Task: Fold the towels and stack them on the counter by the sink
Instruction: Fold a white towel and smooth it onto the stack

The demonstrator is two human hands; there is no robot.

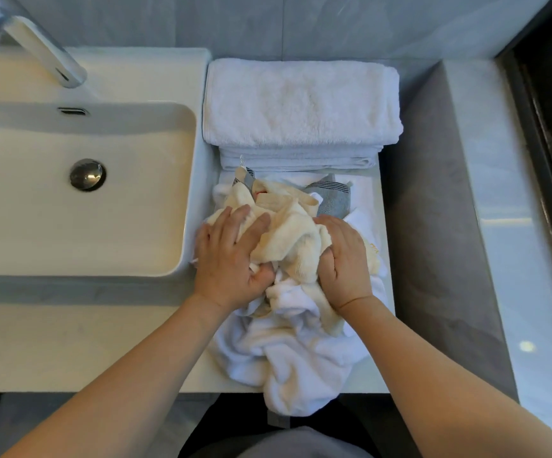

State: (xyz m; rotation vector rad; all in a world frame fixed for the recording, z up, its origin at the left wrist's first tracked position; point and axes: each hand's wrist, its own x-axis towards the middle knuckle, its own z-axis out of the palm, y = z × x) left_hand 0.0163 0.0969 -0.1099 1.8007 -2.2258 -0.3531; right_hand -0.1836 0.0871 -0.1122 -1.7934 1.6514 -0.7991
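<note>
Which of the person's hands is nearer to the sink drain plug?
Left. The left hand grips the cream towel beside the basin, just right of the drain plug; the right hand is farther right.

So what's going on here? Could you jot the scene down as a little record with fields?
place: counter right of a sink
folded stack: white towels at the back, by the wall
loose pile: cream towel on top, white towel below hanging over the front edge, grey striped towel behind
left hand: on the cream towel, fingers spread, thumb tucked into the cloth
right hand: gripping the cream towel
stage: pile not yet folded
</note>
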